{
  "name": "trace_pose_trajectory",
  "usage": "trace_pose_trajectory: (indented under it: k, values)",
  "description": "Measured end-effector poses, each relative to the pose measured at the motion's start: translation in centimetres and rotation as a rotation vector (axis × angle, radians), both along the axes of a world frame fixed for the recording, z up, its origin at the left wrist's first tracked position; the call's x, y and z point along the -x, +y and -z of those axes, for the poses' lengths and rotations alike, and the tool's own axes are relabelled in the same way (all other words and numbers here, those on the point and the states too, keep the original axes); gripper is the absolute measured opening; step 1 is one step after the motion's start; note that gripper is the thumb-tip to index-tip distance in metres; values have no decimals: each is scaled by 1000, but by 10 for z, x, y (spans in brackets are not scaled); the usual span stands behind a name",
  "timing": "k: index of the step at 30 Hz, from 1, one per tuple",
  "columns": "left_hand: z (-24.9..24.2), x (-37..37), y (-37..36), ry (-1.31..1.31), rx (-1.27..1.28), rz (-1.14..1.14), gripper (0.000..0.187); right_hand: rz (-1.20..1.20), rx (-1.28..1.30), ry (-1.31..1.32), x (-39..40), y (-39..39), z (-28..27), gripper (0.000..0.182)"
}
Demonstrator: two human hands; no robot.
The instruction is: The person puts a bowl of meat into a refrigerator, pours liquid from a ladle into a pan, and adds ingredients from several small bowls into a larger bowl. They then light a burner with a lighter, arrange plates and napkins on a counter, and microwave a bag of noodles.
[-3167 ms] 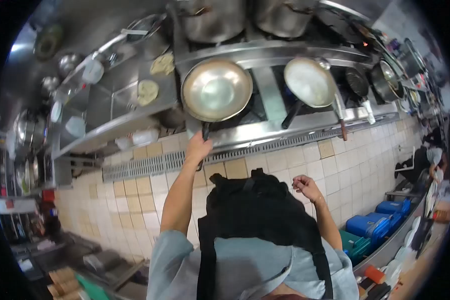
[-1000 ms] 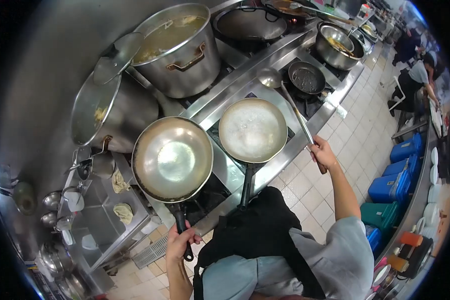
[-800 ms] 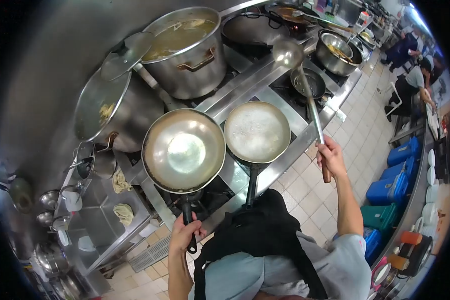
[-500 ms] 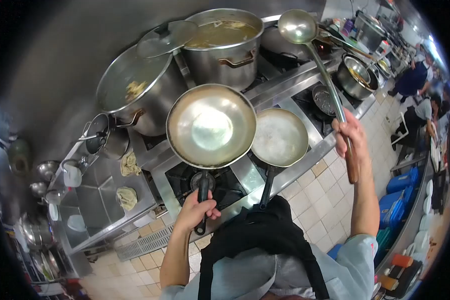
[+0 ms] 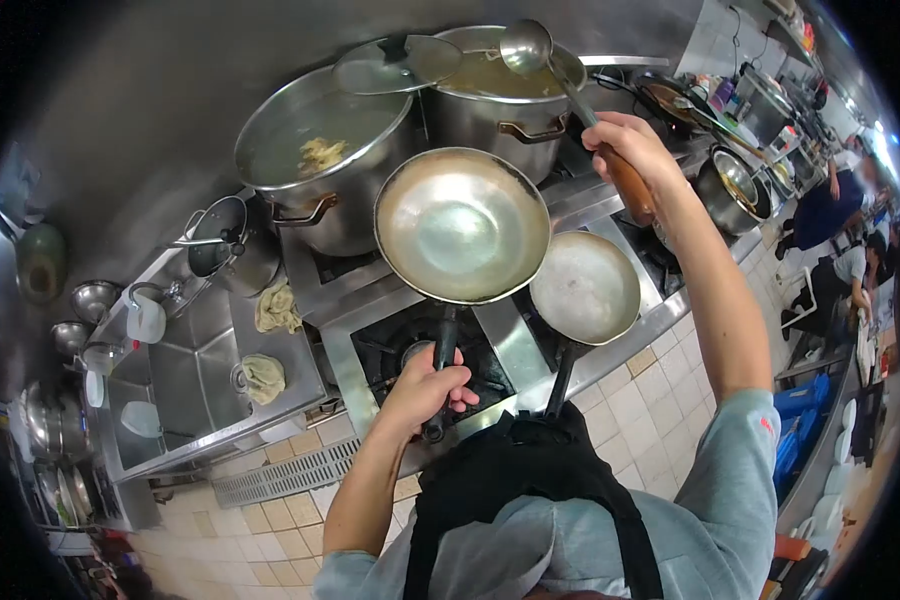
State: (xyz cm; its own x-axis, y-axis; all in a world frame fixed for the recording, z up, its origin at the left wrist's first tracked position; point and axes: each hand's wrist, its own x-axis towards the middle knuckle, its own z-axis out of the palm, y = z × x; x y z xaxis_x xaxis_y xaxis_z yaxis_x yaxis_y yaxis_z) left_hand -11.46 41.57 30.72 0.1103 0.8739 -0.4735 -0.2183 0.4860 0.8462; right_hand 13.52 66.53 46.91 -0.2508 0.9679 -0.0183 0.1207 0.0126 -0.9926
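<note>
The frying pan (image 5: 462,225) is in the head view, near the middle, its shallow bowl facing up and its dark handle pointing back toward the person's apron (image 5: 530,455). The left hand (image 5: 425,395) is closed around that handle, above the front part of the stove (image 5: 502,340), with the black burner grate (image 5: 485,378) visible below.

The pan's far rim overlaps the lower walls of the left stockpot (image 5: 345,205) and right stockpot (image 5: 500,130) in this view; its right rim overlaps the edge of the second pan (image 5: 585,290). Whether any of these rims touch, I cannot tell. The clearer room lies to its lower left, over the grate and the stove's corner, before the two cloths (image 5: 277,307) (image 5: 263,379) beside the sink (image 5: 195,385).

The right hand (image 5: 635,160) is wrapped around the wooden grip of the ladle (image 5: 526,47), raised above the back of the stove. The ladle's bowl appears over the mouth of the right stockpot, inside its rim as seen from here, and its shaft slants across the right side of that rim. The glass lid (image 5: 375,72) lies across both stockpots' rims, just left of the ladle's bowl.
</note>
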Motion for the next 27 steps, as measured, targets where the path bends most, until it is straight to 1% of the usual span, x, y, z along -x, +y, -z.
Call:
trace_pose_trajectory:
  k: [3, 5, 9, 11, 12, 14, 15, 16, 18, 19, 20, 22, 24, 27]
  values:
    - [0, 5, 3, -4, 9, -4, 20, -23, 10, -37, 14, 26, 13, 15]
    - [0, 9, 6, -1, 13, 0, 20, -14, 5, -109, 21, 36, 15, 11]
    - [-3, 16, 12, -7, 11, 5, 20, 20, 10, -98, 35, 50, 14, 13]
    - [-3, 19, 14, -7, 12, 16, 20, -61, 118, -69, 38, 52, 5, 11]
    - [-4, 19, 16, -15, 11, 15, 20, -58, 120, -69, 40, 51, -1, 11]
    - [-5, 19, 19, -22, 10, 18, 19, -38, 243, 23, 49, 47, -12, 11]
    - [-6, 19, 20, -20, 16, 22, 20, -46, 276, 88, 51, 48, -14, 12]
    - [-8, 18, 22, -19, 23, 25, 20, -43, 278, 88, 51, 56, -8, 12]
    - [-10, 15, 25, -15, 12, 33, 19, -99, 319, 421, 50, 77, 6, 12]
    - [-10, 14, 26, -10, 1, 39, 19, -187, 449, 553, 50, 88, 6, 12]
    - [-10, 13, 26, -8, 4, 38, 19, -187, 452, 555, 49, 88, 5, 12]
    - [-12, 12, 26, -15, 8, 65, 20, -313, 556, 768, 47, 89, 2, 13]
    - [-14, 12, 26, -14, 10, 67, 20, -306, 541, 824, 49, 85, -3, 14]
    - [-17, 7, 25, -24, 7, 57, 19, -320, 623, 924, 43, 79, -17, 15]
